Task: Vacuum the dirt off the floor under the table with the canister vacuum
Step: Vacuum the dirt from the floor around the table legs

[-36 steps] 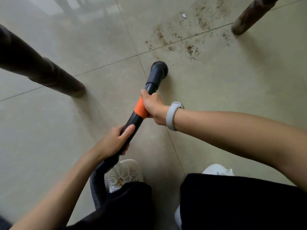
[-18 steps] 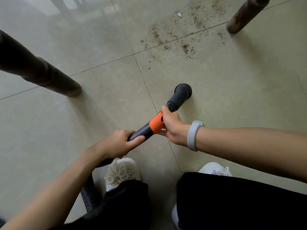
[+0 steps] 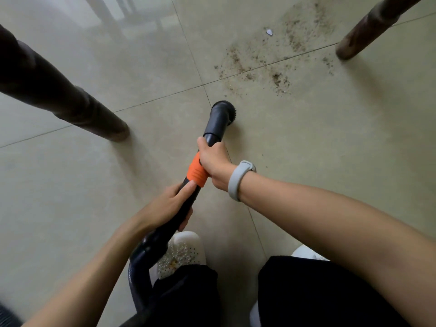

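Note:
A black vacuum wand with an orange collar (image 3: 195, 171) points away from me across the beige tile floor. Its round brush nozzle (image 3: 223, 112) rests on the tiles, short of the brown dirt patch (image 3: 273, 64) scattered along a grout line. My right hand (image 3: 213, 159), with a grey band on the wrist, grips the wand just above the orange collar. My left hand (image 3: 172, 206) grips the black tube below the collar. The ribbed hose (image 3: 138, 279) curves down past my left knee. The canister itself is out of view.
Two dark wooden table legs stand on the floor: one at the left (image 3: 94, 119), one at the upper right (image 3: 358, 36). A small white scrap (image 3: 269, 32) lies by the dirt. My white shoes (image 3: 181, 253) and black trousers fill the bottom edge.
The nozzle was near the dirt, swung back and to the right, and now points forward again just short of the patch. Both hands kept their grip on the wand.

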Tool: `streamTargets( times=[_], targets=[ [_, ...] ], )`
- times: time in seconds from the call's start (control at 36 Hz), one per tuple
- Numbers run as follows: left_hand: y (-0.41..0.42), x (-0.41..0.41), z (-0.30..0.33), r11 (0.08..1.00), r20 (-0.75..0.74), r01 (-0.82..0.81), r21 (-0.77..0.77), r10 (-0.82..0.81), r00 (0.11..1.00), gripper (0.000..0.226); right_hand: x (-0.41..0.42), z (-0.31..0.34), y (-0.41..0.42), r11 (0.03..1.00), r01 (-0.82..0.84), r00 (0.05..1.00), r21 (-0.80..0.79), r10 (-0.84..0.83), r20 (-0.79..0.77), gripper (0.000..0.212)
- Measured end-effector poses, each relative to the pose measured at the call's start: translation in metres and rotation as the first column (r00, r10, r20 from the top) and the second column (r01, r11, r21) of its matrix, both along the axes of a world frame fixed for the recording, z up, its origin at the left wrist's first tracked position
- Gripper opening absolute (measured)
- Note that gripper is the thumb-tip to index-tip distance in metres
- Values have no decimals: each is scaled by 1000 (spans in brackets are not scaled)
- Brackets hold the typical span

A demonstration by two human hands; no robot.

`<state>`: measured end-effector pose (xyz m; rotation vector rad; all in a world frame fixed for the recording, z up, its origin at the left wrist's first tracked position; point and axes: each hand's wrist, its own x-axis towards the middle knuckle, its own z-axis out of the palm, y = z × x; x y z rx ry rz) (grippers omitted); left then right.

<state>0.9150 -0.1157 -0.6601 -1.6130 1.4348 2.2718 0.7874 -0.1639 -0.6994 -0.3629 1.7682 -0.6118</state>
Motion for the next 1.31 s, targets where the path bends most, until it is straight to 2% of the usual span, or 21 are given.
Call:
streamTargets(
  times=[0.19,0.28,0.36,0.47,0.58,0.69,0.86,1.03,1.17,1.31],
  targets=[
    [-23,7,-6,986,78,-120,-117,129,989,34,14,-4,-39,995,-95,995,-11,96,12,56],
    [-51,1,-7,975,114,-172,-141,189,975,38,12,1,-72,991,-122,993,-46,121,-12,56],
    [-79,-6,-5,976,145,-159,-152,181,973,40,6,9,-102,980,-180,983,-86,176,-43,51],
    [-91,-7,-9,978,169,-129,-161,156,973,39,3,9,-112,972,-214,975,-97,206,-84,51],
    [-96,-4,-13,984,177,-104,-145,129,976,38,2,8,-110,977,-193,981,-92,189,-50,53],
    [-107,-10,-8,989,189,-55,-141,82,979,41,-5,14,-119,985,-145,989,-90,144,-23,43],
    [-116,-19,3,990,194,-10,-143,38,980,41,-12,22,-120,995,-40,999,-96,40,-2,47],
    [-91,-4,1,982,213,109,-155,-74,974,47,-11,11,-80,992,93,995,-89,-90,43,45],
    [-59,17,2,974,205,207,-96,-184,961,45,3,1,-35,982,187,978,-7,-185,97,39],
    [-45,30,-4,946,188,302,-118,-278,942,38,8,-12,-2,964,263,958,33,-265,113,49]
  ],
)
